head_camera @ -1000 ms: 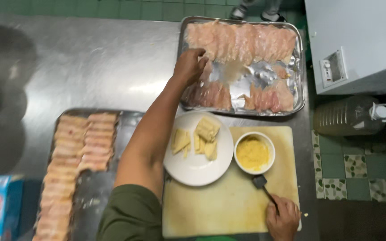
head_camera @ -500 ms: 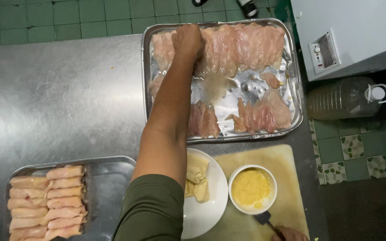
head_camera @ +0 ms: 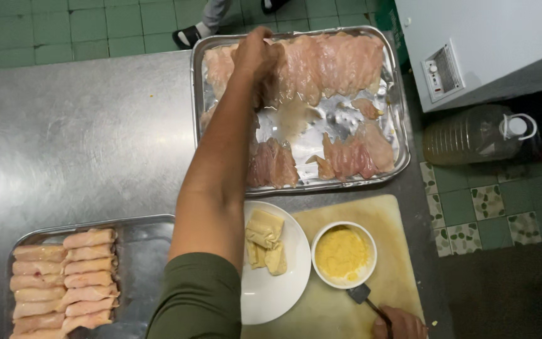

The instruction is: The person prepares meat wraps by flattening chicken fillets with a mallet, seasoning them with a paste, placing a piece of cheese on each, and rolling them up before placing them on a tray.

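1. Two trays sit on the steel counter (head_camera: 83, 138) that fills the left and centre of the frame, dull grey and smeared with reflections.
2. My left hand (head_camera: 255, 56) reaches to the upper centre, fingers curled down and pinching a raw meat slice (head_camera: 283, 69) in the top row of the large metal tray (head_camera: 403, 125).
3. That tray holds pale pink slices along its far edge and a few darker ones near its lower edge; its bare, wet middle shines.
4. My right hand (head_camera: 399, 323) is at the bottom edge of the frame, right of centre, closed around the handle of a small black spatula (head_camera: 362, 295); much of the hand is cut off.
5. The spatula's blade lies just beside a white bowl (head_camera: 343, 254) of yellow crumbs, which stands on a pale cutting board (head_camera: 396, 220).
6. A white plate (head_camera: 271, 295) with yellowish cheese pieces (head_camera: 265, 238) overlaps the board's left edge, below the large tray.
7. At lower left, a second tray (head_camera: 139, 251) carries meat rolls (head_camera: 64, 279) stacked in a neat column.
8. Beyond the counter, green floor tiles run along the top; someone's feet in sandals (head_camera: 189, 34) stand at upper centre.
9. At the right stand a white appliance (head_camera: 490, 44) and, on the floor below it, a large plastic jug (head_camera: 472, 135) of liquid.
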